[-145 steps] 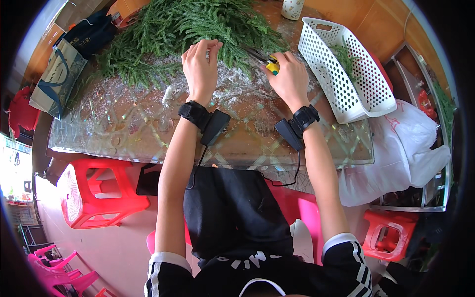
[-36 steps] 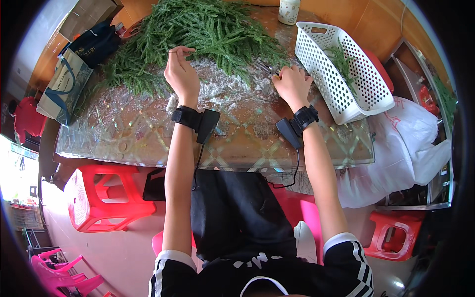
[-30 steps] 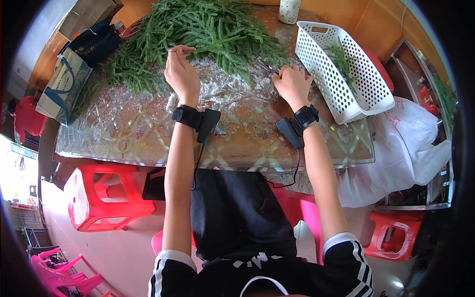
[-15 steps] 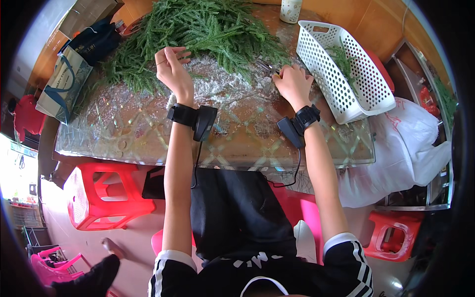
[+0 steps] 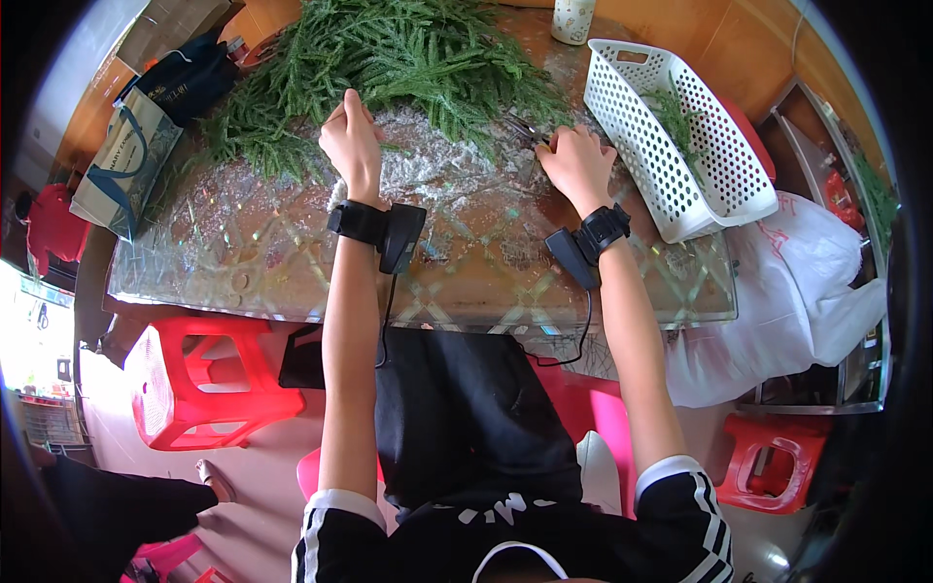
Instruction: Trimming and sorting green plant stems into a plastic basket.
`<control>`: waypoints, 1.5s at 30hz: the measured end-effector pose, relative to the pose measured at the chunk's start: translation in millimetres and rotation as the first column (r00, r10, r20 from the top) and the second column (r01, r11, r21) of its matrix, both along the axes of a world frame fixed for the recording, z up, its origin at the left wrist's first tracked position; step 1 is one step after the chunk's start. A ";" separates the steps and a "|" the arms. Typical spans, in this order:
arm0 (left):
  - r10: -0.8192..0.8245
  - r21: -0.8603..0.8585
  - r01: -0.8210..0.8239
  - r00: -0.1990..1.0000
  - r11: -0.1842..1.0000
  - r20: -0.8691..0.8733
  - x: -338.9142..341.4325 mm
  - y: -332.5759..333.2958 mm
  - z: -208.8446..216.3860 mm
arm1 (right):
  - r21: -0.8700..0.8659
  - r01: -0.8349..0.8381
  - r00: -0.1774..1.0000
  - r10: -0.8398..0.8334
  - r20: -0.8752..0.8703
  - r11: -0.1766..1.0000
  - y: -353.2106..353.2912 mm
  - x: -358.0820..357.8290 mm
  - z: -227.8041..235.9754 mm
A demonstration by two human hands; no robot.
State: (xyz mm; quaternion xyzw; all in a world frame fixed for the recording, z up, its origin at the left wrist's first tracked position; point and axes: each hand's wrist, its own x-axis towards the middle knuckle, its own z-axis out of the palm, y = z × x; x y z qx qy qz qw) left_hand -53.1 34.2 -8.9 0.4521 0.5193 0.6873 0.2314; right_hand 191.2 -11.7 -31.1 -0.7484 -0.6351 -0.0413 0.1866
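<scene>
A large heap of green artificial pine sprigs [image 5: 418, 58] covers the far side of the glass-topped table [image 5: 466, 257]. My left hand [image 5: 351, 146] is at the heap's near edge, its fingers curled in. Whatever they may pinch is hidden. To the right, my right hand [image 5: 577, 165] rests low over the table, closed round a dark metal two-jawed tool [image 5: 523, 126]. Its tips point left toward the sprigs, and its handles are mostly covered by my fingers. White flakes [image 5: 428, 155] lie scattered between my hands.
A white perforated basket [image 5: 637, 155] holding a few sprigs stands at the right. Behind it is a patterned cup [image 5: 572, 21]. Bags [image 5: 126, 165] sit at the far left. Red stools [image 5: 209, 384] and a white plastic sack [image 5: 777, 291] flank the table. Another person's leg [image 5: 126, 505] is at lower left.
My left hand has turned and its spread fingers have curled in, while it shifted slightly right. My right hand barely moved. The other person's leg came further into view at lower left.
</scene>
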 end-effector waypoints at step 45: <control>0.382 0.384 -0.284 0.901 0.878 -0.207 -6.6 7.9 -10.8 | -0.017 -0.025 1.000 0.025 -0.010 1.000 -0.7 -1.0 -0.1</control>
